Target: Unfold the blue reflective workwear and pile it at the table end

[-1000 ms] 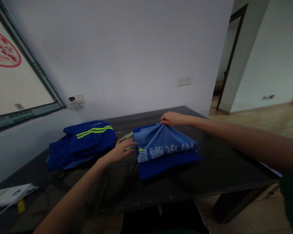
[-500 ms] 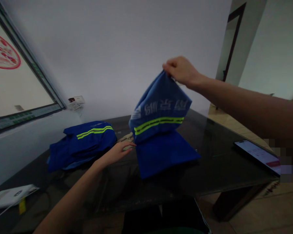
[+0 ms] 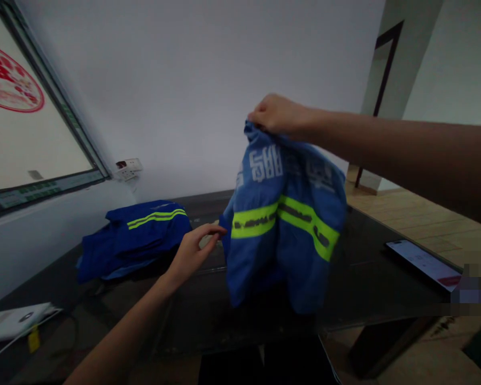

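My right hand (image 3: 278, 113) is closed on the gathered top of a blue work garment (image 3: 256, 256), holding it up over the table. White lettering and a yellow-green reflective band cross the garment, and its lower part hangs in folds to the tabletop. At the garment's left edge, my left hand (image 3: 196, 246) has thumb and fingers brought together in a pinch on the cloth. To the left of that hand lies a folded, darker blue garment (image 3: 134, 240) with a similar yellow-green stripe. A beige item (image 3: 209, 239), its kind unclear, is partly hidden behind my left hand.
The dark glossy table (image 3: 364, 289) stands against a pale wall. A phone (image 3: 420, 264) with a lit screen lies near its right edge. On the left is a white device (image 3: 16, 321) with a cable and a yellow tag (image 3: 33, 338). Wall sockets (image 3: 129, 168) sit beside the window.
My right hand has moved slightly left with the garment's top. The raised cloth has swung down toward me, its band now larger and lower, covering the flat blue part. My left hand stays at its left edge.
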A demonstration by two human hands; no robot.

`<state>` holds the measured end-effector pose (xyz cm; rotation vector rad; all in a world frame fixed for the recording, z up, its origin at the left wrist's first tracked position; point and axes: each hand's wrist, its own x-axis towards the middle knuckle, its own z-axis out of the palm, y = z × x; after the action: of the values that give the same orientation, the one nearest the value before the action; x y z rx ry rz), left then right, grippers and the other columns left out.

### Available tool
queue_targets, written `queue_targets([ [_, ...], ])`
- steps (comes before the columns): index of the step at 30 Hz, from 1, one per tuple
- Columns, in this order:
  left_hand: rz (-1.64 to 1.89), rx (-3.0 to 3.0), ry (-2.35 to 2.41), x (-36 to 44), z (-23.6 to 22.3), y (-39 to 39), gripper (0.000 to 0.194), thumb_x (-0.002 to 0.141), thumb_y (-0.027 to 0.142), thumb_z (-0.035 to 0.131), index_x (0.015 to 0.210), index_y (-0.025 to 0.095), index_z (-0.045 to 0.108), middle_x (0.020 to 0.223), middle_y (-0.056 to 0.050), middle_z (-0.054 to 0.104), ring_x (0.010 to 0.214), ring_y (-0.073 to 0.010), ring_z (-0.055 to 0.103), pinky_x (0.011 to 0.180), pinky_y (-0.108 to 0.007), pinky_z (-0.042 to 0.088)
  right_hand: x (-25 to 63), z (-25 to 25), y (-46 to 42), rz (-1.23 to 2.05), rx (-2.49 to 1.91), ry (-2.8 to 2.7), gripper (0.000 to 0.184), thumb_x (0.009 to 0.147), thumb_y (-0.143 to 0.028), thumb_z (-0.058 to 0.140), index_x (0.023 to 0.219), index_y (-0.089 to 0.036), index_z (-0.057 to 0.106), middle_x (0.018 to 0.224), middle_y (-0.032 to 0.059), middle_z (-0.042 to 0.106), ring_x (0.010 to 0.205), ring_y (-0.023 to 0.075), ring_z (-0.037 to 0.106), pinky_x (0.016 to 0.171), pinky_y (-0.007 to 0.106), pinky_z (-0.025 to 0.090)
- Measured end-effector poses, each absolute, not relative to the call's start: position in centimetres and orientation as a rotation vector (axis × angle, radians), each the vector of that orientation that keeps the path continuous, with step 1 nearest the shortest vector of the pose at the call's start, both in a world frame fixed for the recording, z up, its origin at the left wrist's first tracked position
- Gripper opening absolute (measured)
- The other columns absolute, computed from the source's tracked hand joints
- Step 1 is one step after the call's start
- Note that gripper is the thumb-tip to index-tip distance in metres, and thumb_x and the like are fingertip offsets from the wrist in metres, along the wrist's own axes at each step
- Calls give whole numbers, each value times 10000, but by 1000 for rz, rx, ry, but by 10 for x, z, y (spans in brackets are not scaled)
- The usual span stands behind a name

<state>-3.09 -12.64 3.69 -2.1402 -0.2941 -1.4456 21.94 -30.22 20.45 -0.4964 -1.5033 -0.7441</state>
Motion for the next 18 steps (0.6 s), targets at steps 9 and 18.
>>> queue_targets([
  [9,-1589,-2096,-133,13,32,-177,397,851,379,580,1183,178,498,1011,-65,626,751,-156,621,657,-263,500,182,189,-305,-466,-211,-1600,408,884,-166,458,490,-199,359,412,-70,328,397,57,318,428,192,264],
  [18,-1445,-1809,-435,44,89,-153,189,883,301,506,1019,179,555,972,-97,647,924,-258,621,811,-381,489,171,168,-329,-497,-75,-1635,469,930,-100,405,469,-165,353,398,-62,336,349,45,305,363,169,233],
])
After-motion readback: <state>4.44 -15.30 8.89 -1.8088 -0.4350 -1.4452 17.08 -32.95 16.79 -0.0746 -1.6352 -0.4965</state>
